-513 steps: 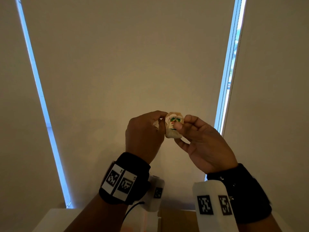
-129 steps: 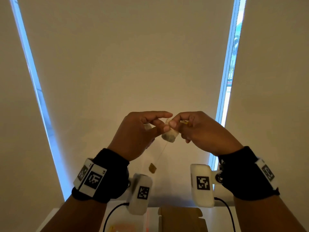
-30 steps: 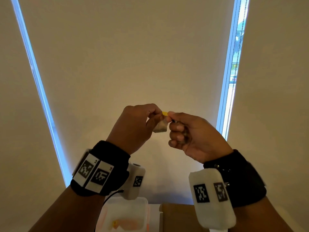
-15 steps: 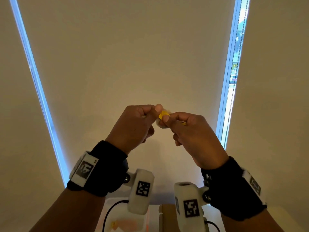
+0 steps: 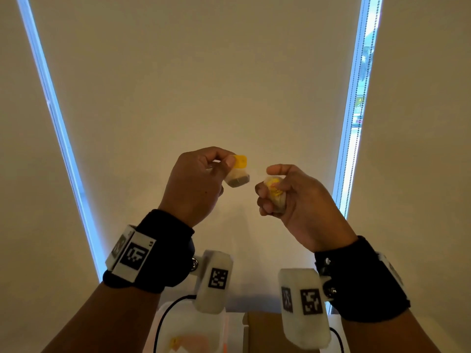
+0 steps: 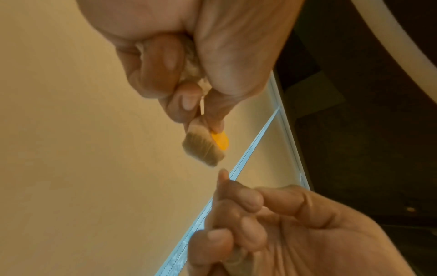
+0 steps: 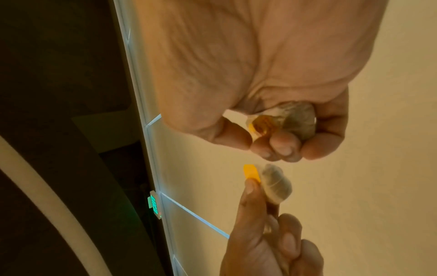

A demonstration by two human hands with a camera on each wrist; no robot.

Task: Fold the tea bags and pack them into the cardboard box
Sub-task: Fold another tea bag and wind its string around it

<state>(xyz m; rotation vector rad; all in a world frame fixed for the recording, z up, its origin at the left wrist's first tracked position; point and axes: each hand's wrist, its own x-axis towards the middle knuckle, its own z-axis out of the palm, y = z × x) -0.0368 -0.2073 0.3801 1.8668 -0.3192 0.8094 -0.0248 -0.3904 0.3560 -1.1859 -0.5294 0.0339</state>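
Note:
My left hand (image 5: 224, 165) pinches a small folded tea bag (image 5: 237, 178) between thumb and forefinger, its yellow tag (image 5: 240, 161) pressed against the top. The left wrist view shows the same tea bag (image 6: 203, 149) sticking out below the fingertips. My right hand (image 5: 270, 186), a short gap to the right, curls its fingers round a second bundled tea bag (image 5: 275, 197) with a yellow tag; the right wrist view shows this second tea bag (image 7: 295, 121) tucked in the palm. Both hands are raised in front of a blind. The cardboard box (image 5: 262, 332) lies below, mostly hidden by the wrist cameras.
A clear plastic container (image 5: 188, 335) with something pale and orange inside stands left of the box at the bottom edge. A beige roller blind (image 5: 204, 85) fills the background, with bright window strips on both sides and a bead chain (image 5: 356, 123) at the right.
The hands, joined at one tea bag half a second ago, have drawn apart. The left keeps the folded bag with its tag; the right has moved right and slightly down.

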